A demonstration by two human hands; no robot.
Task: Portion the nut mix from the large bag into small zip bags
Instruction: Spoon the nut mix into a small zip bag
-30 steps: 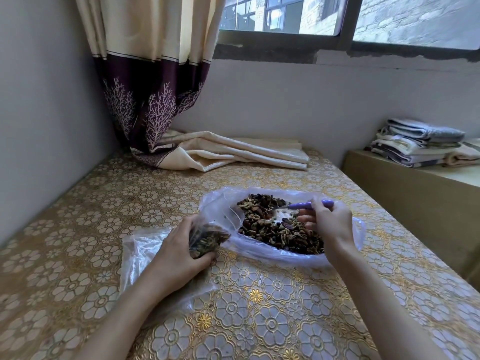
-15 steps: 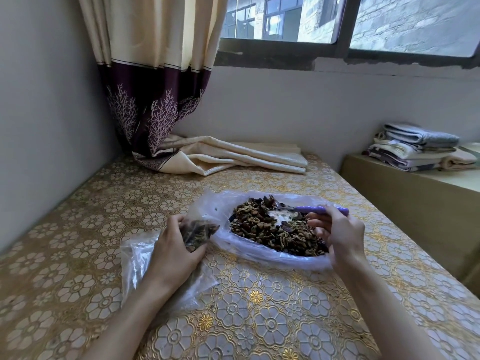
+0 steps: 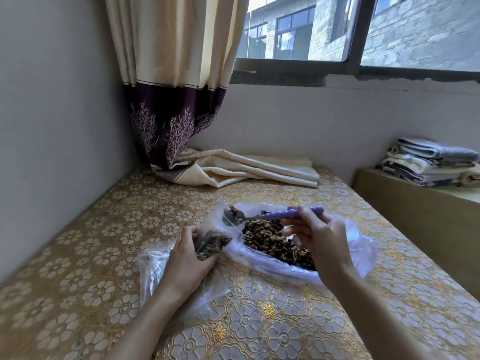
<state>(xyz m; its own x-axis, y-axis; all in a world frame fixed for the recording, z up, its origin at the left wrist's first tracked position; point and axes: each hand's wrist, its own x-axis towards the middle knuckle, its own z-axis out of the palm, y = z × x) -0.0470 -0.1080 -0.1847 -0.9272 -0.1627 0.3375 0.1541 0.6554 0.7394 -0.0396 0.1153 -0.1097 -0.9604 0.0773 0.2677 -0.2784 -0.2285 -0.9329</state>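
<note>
The right hand (image 3: 315, 237) gripped a purple spoon (image 3: 272, 216), its loaded bowl at the mouth of the small zip bag (image 3: 213, 237). The left hand (image 3: 187, 258) held that bag just beside the large bag (image 3: 358, 250) of nut mix (image 3: 272, 241) on the counter (image 3: 104, 255).

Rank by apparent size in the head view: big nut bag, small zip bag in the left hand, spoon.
1. Big nut bag, clearly largest.
2. Small zip bag and spoon: similar extent, and the bag is partly hidden, so unranked.
</note>
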